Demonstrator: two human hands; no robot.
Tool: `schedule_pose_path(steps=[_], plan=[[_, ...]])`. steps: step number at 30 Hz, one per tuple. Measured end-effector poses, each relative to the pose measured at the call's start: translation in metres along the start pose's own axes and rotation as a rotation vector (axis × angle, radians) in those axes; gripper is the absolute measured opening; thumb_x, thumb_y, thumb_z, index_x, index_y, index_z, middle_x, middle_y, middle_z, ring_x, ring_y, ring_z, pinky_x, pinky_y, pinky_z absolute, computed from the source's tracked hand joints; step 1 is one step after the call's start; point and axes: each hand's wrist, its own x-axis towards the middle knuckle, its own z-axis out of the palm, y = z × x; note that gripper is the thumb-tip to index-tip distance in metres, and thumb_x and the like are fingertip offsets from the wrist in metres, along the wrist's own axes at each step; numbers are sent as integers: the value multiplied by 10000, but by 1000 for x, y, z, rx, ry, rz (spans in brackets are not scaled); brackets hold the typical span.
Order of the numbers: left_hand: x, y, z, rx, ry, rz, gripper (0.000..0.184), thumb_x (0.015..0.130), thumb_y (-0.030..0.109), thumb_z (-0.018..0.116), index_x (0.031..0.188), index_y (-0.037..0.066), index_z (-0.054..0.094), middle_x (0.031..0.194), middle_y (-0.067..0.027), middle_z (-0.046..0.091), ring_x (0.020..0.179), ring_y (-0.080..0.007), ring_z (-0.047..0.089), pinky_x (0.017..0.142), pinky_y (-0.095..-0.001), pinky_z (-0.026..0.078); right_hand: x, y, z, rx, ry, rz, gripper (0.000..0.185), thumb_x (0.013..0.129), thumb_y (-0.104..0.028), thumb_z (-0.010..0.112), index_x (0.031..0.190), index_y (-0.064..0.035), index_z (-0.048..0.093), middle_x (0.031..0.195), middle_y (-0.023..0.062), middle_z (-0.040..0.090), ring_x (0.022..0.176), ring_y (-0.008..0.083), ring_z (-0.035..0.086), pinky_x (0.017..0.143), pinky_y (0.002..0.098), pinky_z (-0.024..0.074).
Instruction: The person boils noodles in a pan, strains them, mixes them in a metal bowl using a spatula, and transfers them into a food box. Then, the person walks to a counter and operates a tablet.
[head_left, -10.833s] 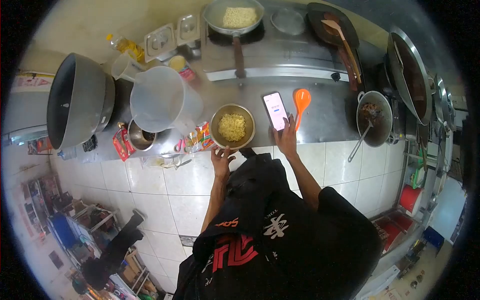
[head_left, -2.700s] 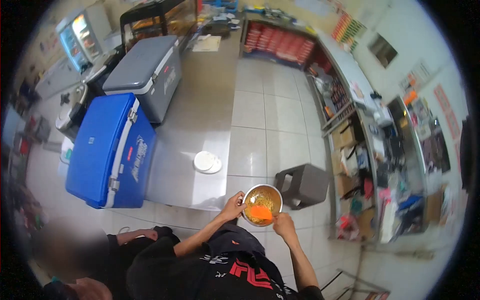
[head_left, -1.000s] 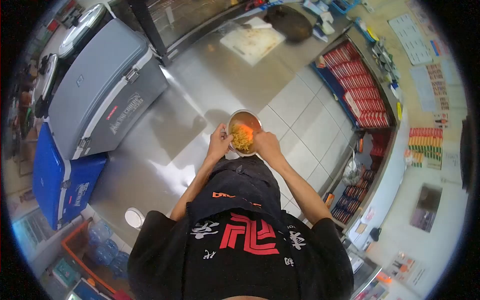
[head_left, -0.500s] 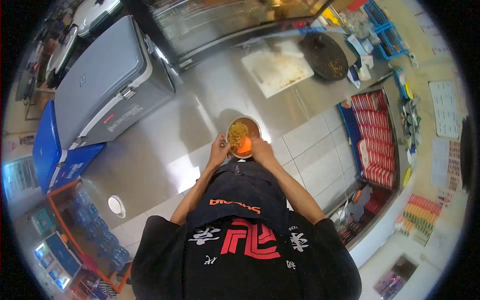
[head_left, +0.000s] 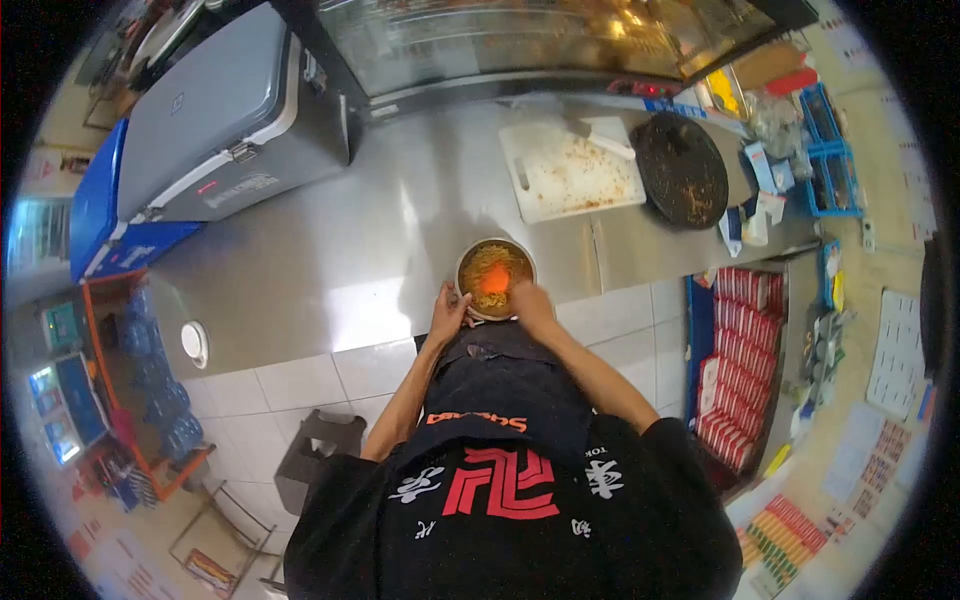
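Observation:
At the counter's front edge, close to my body, is a round metal bowl [head_left: 532, 262] holding noodle-like yellow-brown food [head_left: 489, 259]. My left hand [head_left: 449, 315] is closed on the bowl's left rim, thumb over the edge. My right hand [head_left: 530, 303] is wrapped round the handle of an orange spatula [head_left: 496, 277], whose blurred head sits down in the food. My fist hides most of the handle.
A stained white cutting board [head_left: 570, 185] carries a cleaver [head_left: 606, 144]. Beside it stands a dark round board [head_left: 683, 170]. A grey cooler box [head_left: 210, 120] is on the left, and a small white lid-like disc [head_left: 195, 343] lies near the edge. A glass display case [head_left: 500, 50] stands behind.
My view has turned and shifted. The spatula has moved within the bowl, and the food, clumped on the left before, is spread wider. Both hands keep their hold.

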Motion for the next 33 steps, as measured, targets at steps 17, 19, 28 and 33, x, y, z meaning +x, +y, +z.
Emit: schedule_pose_path(steps=[17, 19, 28, 33], plan=[[48, 27, 43, 130, -105, -29, 310, 899, 161, 519, 1102, 4, 344, 816, -149, 568, 513, -163, 565, 400, -258, 460, 6, 73, -45, -60, -49, -158, 184, 777, -111, 491, 749, 2, 633, 756, 219, 611, 716, 362, 616, 621, 441, 495], [45, 25, 53, 168, -167, -33, 306, 901, 158, 515, 1099, 0, 343, 817, -150, 573, 492, -161, 564, 400, -258, 460, 17, 83, -62, 89, 1, -119, 180, 778, -99, 491, 729, 10, 625, 757, 231, 608, 703, 361, 618, 607, 434, 500], [65, 29, 71, 157, -228, -53, 298, 910, 214, 508, 1070, 27, 339, 790, -138, 584, 534, -162, 576, 422, -273, 452, 21, 71, -40, 23, 79, -101, 97, 688, -74, 586, 685, 18, 616, 708, 243, 590, 686, 396, 595, 604, 466, 481], [68, 20, 68, 193, -211, -39, 289, 909, 208, 509, 1068, 30, 345, 776, -138, 586, 529, -157, 574, 412, -269, 451, 18, 92, -70, 108, 45, 77, 122, 704, -89, 584, 734, 28, 600, 707, 243, 591, 678, 401, 594, 608, 466, 485]])
